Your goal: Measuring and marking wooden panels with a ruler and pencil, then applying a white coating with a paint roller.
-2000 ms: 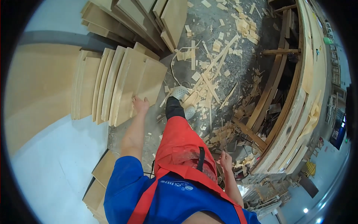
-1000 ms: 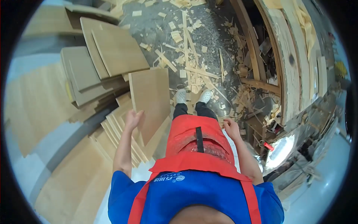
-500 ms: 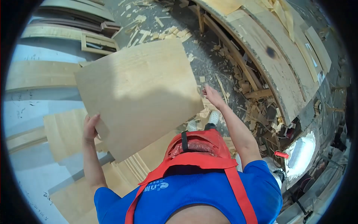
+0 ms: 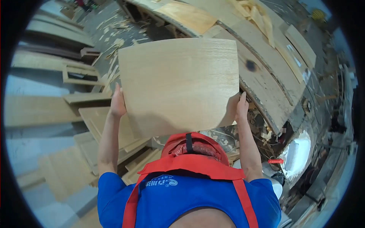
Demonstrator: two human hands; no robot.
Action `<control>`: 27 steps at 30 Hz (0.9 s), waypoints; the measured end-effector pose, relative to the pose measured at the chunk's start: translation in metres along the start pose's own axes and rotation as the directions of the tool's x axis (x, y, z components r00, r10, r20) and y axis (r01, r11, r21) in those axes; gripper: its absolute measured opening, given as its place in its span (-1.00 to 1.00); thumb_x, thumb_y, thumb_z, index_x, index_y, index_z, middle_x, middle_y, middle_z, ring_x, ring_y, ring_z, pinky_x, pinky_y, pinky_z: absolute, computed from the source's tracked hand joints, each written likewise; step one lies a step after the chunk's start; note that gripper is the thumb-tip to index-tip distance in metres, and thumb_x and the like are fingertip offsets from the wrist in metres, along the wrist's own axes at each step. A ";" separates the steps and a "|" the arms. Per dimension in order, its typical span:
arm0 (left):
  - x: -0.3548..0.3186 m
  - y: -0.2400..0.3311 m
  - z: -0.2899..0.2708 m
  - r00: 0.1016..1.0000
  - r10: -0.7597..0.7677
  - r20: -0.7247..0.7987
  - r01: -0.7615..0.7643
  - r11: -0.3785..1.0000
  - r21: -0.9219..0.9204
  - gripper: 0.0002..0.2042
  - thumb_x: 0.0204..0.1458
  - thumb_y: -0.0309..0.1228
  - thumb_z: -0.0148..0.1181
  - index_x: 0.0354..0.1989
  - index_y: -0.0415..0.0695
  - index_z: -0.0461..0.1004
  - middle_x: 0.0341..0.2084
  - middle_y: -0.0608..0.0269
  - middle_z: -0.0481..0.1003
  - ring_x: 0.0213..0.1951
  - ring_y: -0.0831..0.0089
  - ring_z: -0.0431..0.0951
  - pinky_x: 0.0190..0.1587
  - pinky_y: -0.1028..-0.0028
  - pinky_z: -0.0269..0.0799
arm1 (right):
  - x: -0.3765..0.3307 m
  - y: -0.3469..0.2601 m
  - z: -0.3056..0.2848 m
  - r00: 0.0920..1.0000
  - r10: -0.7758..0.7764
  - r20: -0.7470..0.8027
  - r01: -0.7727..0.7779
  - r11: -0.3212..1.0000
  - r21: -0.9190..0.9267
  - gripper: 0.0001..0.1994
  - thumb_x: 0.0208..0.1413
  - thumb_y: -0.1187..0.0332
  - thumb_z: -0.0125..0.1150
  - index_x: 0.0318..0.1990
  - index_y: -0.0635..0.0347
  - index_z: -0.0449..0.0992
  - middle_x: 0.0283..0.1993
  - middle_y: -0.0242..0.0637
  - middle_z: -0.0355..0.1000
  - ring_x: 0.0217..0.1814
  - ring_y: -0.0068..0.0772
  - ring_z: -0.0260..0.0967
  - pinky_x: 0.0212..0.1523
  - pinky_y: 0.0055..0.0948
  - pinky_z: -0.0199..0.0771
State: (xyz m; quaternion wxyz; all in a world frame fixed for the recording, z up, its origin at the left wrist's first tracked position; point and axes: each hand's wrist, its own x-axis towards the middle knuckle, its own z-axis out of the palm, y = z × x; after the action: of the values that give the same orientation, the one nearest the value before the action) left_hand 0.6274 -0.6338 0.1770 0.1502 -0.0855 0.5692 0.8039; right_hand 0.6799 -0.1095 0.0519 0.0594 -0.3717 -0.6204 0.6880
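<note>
Pale shirt lettering (image 4: 161, 183) is being displayed; wood panel (image 4: 178, 87) is being gripped by left hand (image 4: 118, 102) and right hand (image 4: 242, 108) near workbench (image 4: 266, 91).

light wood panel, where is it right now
In the head view, the light wood panel is near the centre, held at its side edges by the left hand and right hand, just above the red apron in the picture.

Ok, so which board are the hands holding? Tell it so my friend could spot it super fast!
Find the red apron at the bottom middle of the picture. Just above it, the left hand and right hand hold a pale, plain, wide board by its side edges. Unlike the other boards around, it's the one held up between both hands.
</note>
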 end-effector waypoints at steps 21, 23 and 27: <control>0.285 -0.035 0.225 0.732 -0.433 0.527 0.496 0.868 0.024 -0.16 0.32 0.30 -0.45 0.36 -0.28 0.25 0.27 0.02 0.40 0.31 0.14 0.35 0.36 0.16 0.22 | -0.011 -0.025 -0.139 0.768 0.136 -0.626 -0.101 0.991 0.091 -0.35 0.37 -0.10 -0.12 0.00 0.47 0.54 -0.09 -0.19 0.51 -0.10 -0.37 0.38 -0.09 -0.28 0.41; 0.288 -0.039 0.242 0.745 -0.457 0.486 0.494 0.868 0.059 -0.18 0.33 0.28 -0.46 0.35 -0.27 0.25 0.25 0.03 0.41 0.30 0.12 0.37 0.35 0.14 0.24 | -0.009 -0.029 -0.142 0.768 0.134 -0.626 -0.124 0.991 0.060 -0.36 0.35 -0.07 -0.10 -0.01 0.53 0.51 -0.09 -0.16 0.50 -0.05 -0.31 0.36 -0.02 -0.24 0.38; 0.316 -0.045 0.256 0.779 -0.457 0.428 0.453 0.883 0.119 -0.21 0.35 0.24 -0.47 0.34 -0.25 0.27 0.25 0.04 0.42 0.25 0.12 0.41 0.33 0.14 0.28 | 0.029 -0.002 -0.168 0.789 0.143 -0.597 -0.040 0.982 0.183 -0.38 0.34 -0.05 -0.10 0.07 0.50 0.47 0.03 -0.13 0.48 0.09 -0.20 0.35 0.10 -0.24 0.36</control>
State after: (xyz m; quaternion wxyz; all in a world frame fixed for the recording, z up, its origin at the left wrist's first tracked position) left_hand 0.3543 -0.3334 0.1266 0.4659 -0.0340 0.4856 0.7389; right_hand 0.7566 0.0425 0.0489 0.2514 -0.5965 -0.4922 0.5821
